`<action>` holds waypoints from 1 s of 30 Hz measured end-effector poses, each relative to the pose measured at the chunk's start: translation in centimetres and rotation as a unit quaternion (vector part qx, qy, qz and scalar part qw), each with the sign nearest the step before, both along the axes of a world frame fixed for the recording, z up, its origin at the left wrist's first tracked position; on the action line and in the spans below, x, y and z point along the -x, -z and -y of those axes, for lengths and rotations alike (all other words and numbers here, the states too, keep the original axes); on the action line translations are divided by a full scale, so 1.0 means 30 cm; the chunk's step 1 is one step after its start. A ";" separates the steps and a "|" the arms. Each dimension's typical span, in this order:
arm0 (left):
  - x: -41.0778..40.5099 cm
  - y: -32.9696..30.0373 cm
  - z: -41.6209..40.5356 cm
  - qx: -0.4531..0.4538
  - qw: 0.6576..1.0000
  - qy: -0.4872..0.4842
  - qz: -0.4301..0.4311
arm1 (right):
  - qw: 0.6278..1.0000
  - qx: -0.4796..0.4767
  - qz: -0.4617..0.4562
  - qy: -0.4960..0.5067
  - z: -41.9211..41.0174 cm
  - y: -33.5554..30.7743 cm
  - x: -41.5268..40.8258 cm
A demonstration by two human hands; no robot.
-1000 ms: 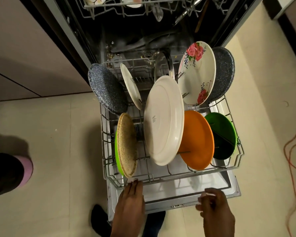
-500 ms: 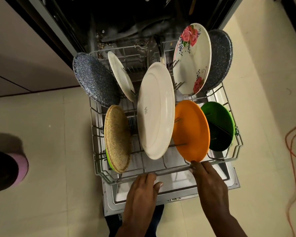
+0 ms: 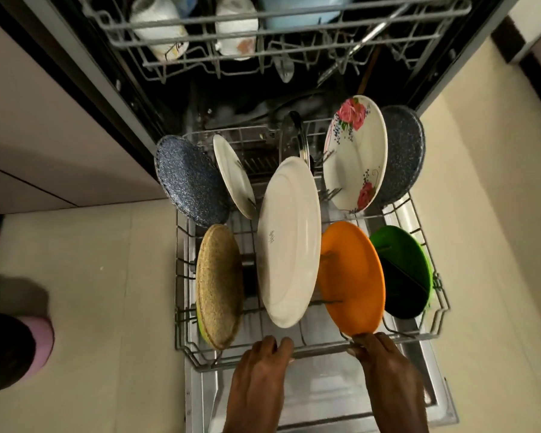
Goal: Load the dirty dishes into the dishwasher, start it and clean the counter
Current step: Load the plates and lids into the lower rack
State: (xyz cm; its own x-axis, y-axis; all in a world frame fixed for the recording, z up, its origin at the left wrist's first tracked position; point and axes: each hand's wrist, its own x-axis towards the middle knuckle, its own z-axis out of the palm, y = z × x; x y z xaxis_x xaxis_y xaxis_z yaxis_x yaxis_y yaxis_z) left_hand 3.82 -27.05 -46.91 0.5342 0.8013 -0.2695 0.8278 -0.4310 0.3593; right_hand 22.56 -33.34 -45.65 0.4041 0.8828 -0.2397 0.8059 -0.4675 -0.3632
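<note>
Grey wire forms the lower rack (image 3: 181,307), pulled out over the dishwasher's open door (image 3: 319,398), whose inner face is smooth, pale metal. Plates stand on edge between the rack's tines. At the far left leans a dark, blue-speckled round plate (image 3: 189,184), and just right of it a thin white plate (image 3: 233,175). In the middle, a large glossy cream oval plate (image 3: 289,242) stands tall, a small maker's mark on its back. Behind it a glass lid (image 3: 294,139) with a metal rim sits upright. To the far right a white plate with pink roses (image 3: 355,154) rests against a second speckled plate (image 3: 403,154). In the near row, a rough, sandy-textured round plate (image 3: 219,285) covers a lime-green one, of which only an edge shows; a matte orange plate (image 3: 350,279) and a dark green plate (image 3: 403,273) stand to the right.

Both hands are at the rack's near rail. The left hand (image 3: 260,373) has its fingers curled over the rail, near its middle, just below the cream plate. The right hand (image 3: 381,357) grips the same rail directly under the lower edge of the orange plate, fingertips close to or touching that edge; which one I cannot tell.

Above, the upper rack (image 3: 263,35) holds white cups, mouth down, and a pale blue vessel. Cream floor tiles (image 3: 91,307) surround the machine, and a pink slipper (image 3: 41,339) shows at the left.
</note>
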 end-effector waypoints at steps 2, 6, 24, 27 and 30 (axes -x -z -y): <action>-0.009 0.006 -0.045 -0.002 1.000 -0.006 0.006 | 1.000 -0.002 -0.006 0.004 -0.049 0.006 -0.011; -0.029 0.012 -0.143 -0.028 0.999 -0.020 0.024 | 0.999 -0.024 -0.016 0.032 -0.137 0.014 -0.031; -0.167 0.018 -0.696 -0.071 0.996 -0.040 0.035 | 0.999 -0.036 0.015 0.020 -0.719 0.039 -0.157; -0.189 0.020 -0.774 -0.075 0.994 -0.051 0.054 | 0.999 -0.042 0.004 0.030 -0.803 0.044 -0.181; -0.215 0.032 -0.864 -0.097 0.992 -0.051 0.062 | 0.998 -0.047 -0.012 0.042 -0.898 0.043 -0.204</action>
